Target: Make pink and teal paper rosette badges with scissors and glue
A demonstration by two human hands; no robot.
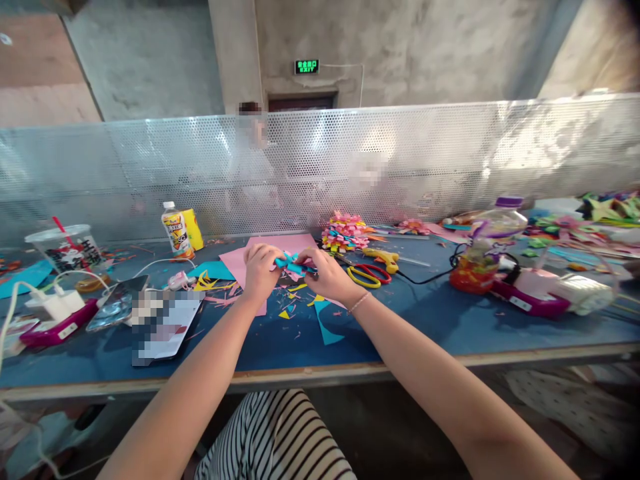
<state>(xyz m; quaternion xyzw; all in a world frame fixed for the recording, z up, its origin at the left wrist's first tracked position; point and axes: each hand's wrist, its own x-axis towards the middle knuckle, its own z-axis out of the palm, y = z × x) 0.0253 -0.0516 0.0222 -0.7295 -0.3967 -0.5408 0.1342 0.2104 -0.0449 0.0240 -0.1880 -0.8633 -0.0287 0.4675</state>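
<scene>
Between my two hands is a small piece of folded blue paper (290,262), held just above the blue table. My left hand (263,267) pinches its left side, and my right hand (327,275) grips its right end; the fingertips partly cover it. Behind and below the hands lie pink paper sheets (283,244). A cut blue paper piece (327,325) rests in front, among yellow and pink scraps. Right of my right hand are scissors with red and yellow handles (369,275) and a yellow glue gun (384,259). A pink paper flower ball (345,232) stands behind them.
At left are a plastic cup (67,247), a drink bottle (177,230), a power strip (60,325) and a tablet-like device (175,323). A purple-capped bottle (480,253) and another power strip (530,300) stand right. A perforated metal screen (425,160) borders the table; a person is behind it.
</scene>
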